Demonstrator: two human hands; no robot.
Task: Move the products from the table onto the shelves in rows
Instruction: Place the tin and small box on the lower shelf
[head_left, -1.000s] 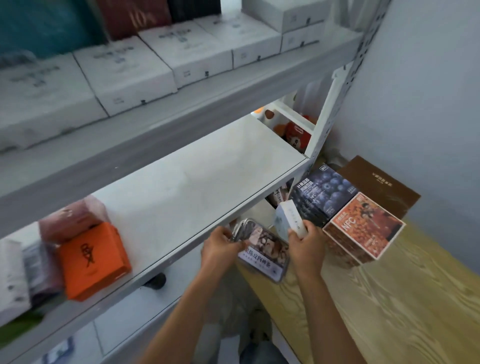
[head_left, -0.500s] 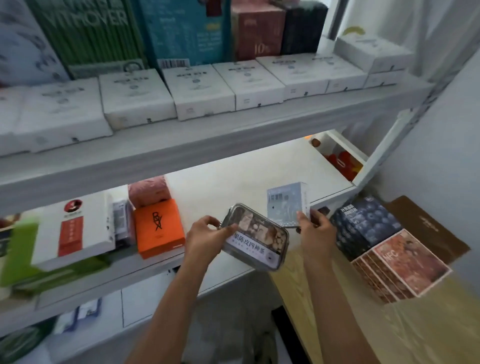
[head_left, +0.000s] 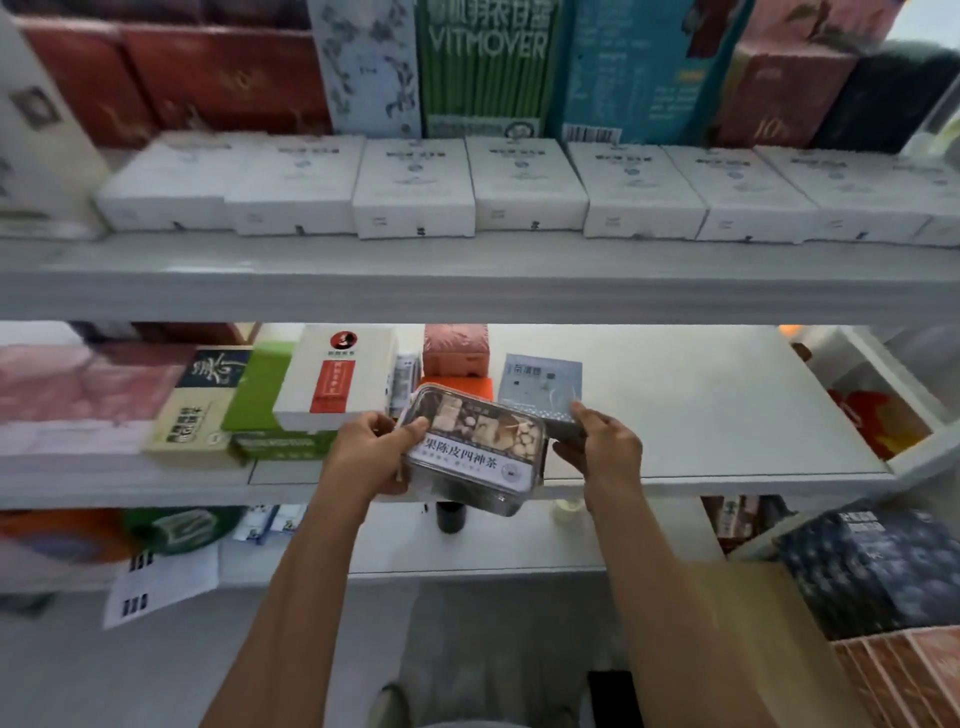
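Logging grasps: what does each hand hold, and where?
Left hand grips the clear plastic tea tray by its left edge; right hand pinches the pale blue-grey carton at its lower right corner.

The middle shelf (head_left: 701, 415) carries a white red-labelled box (head_left: 337, 379) just left of the left hand's fingers (head_left: 382, 423).

Over the last second both hands have lifted from beside the desk (head_left: 753, 613) up to the front edge of the middle shelf (head_left: 701, 415). The left hand (head_left: 371, 449) has carried the clear tea tray (head_left: 475, 449) from below that edge to just in front of the orange box (head_left: 460, 387). The right hand (head_left: 597, 447) has brought the small grey-blue box (head_left: 540, 387) up from the desk's boxes, so it now stands over the shelf, just right of the orange box.
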